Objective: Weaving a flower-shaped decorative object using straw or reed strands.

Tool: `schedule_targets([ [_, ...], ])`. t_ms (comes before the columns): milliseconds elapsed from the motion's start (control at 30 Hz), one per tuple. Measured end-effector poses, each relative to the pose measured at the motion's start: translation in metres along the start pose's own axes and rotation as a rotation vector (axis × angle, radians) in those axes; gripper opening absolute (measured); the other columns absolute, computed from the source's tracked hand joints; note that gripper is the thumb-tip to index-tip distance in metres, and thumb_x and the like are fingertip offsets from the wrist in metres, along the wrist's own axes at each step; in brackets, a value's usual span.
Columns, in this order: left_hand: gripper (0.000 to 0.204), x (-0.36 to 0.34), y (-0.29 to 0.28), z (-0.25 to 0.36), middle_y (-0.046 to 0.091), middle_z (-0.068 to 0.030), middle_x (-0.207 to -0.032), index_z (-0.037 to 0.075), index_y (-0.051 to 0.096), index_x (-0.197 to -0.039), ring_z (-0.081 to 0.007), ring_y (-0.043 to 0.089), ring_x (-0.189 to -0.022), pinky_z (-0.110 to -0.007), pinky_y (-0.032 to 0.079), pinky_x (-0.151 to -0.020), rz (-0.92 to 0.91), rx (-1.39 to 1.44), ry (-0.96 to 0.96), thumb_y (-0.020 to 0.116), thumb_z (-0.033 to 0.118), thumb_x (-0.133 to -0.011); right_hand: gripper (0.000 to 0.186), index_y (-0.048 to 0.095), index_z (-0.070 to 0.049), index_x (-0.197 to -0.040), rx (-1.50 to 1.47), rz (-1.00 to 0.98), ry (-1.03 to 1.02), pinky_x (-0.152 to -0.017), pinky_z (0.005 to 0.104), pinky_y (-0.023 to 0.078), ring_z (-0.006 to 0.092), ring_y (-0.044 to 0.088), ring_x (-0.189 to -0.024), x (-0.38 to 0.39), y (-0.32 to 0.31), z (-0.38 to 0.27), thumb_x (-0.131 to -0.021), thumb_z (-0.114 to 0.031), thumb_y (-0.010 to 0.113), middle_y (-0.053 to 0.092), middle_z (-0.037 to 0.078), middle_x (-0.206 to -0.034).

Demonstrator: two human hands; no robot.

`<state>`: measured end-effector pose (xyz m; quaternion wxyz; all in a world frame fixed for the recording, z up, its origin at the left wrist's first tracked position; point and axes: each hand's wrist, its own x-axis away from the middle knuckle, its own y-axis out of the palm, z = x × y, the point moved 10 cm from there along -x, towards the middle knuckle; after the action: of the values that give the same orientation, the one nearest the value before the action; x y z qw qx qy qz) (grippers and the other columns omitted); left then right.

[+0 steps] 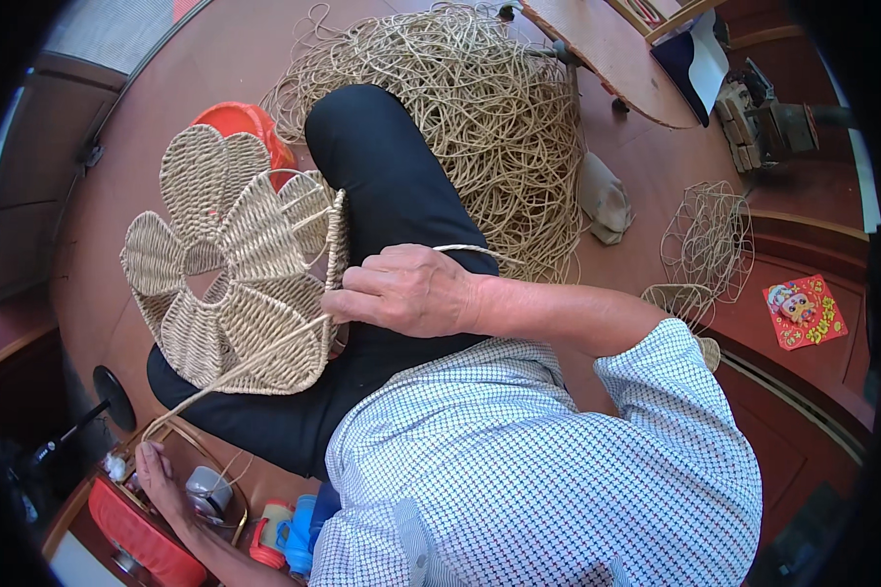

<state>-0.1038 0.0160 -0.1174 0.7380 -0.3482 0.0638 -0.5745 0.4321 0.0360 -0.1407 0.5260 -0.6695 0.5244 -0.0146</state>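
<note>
A flower-shaped woven straw basket [194, 338] rests across my lap, several of its petals filled with tan weave. One petal at the upper right still shows bare wire [315, 252]. My right hand [396, 289] is closed at the right edge of the basket, gripping the straw cord [465, 248], whose tail runs out behind it to the right. From the same edge, more cord [245, 364] stretches down to the lower left. There my left hand [157, 472] pinches it, well away from the basket. The fingertips of the right hand are partly hidden.
A large heap of loose straw cord [480, 127] lies on the floor beyond my knee. Behind the basket stands a red plastic tub [245, 119]. Cups and a blue bottle [299, 533] stand at lower left beside a red container [142, 533]. A wire frame [710, 240] lies at right.
</note>
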Motion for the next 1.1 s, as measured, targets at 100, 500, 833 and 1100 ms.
schedule_targets([
  [100, 0.03, -0.007, -0.026, -0.023, 0.032, 0.0134, -0.067, 0.016, 0.063, -0.099, 0.0009, 0.023, -0.055, -0.022, 0.014, -0.05, 0.081, 0.17, -0.08, 0.057, 0.039, -0.118, 0.016, 0.068, -0.017, -0.114, 0.005, 0.0, -0.006, -0.066, 0.0307, 0.049, 0.0124, 0.062, -0.072, -0.001, 0.001, -0.001, -0.101, -0.025, 0.068, 0.054, -0.003, -0.082],
  [500, 0.025, -0.012, -0.044, -0.064, 0.038, 0.0119, -0.071, 0.012, 0.065, -0.102, 0.002, 0.031, -0.06, -0.021, 0.018, -0.052, -0.024, 0.122, -0.09, 0.06, 0.032, -0.117, 0.031, 0.069, -0.014, -0.13, -0.03, -0.109, -0.028, -0.071, 0.0311, 0.051, 0.0124, 0.067, -0.082, -0.007, 0.018, -0.017, -0.101, -0.02, 0.065, 0.061, -0.005, -0.087],
  [833, 0.013, -0.007, -0.068, -0.097, 0.041, 0.0152, -0.073, 0.018, 0.065, -0.116, 0.0036, 0.028, -0.054, -0.019, 0.016, -0.046, 0.097, 0.137, -0.203, 0.062, 0.031, -0.115, 0.029, 0.075, -0.012, -0.126, -0.139, -0.122, 0.018, -0.074, 0.0345, 0.056, 0.0179, 0.073, -0.081, 0.0, 0.02, -0.01, -0.1, -0.023, 0.071, 0.074, -0.001, -0.09],
  [1100, 0.017, -0.008, -0.045, -0.058, 0.049, 0.0113, -0.084, 0.011, 0.069, -0.117, 0.0007, 0.038, -0.068, -0.02, 0.027, -0.059, -0.043, 0.152, -0.129, 0.062, 0.027, -0.114, 0.029, 0.078, -0.005, -0.128, -0.235, -0.172, 0.104, -0.077, 0.0394, 0.062, 0.0305, 0.08, -0.086, -0.028, 0.009, 0.011, -0.099, -0.002, 0.073, 0.081, 0.013, -0.098],
])
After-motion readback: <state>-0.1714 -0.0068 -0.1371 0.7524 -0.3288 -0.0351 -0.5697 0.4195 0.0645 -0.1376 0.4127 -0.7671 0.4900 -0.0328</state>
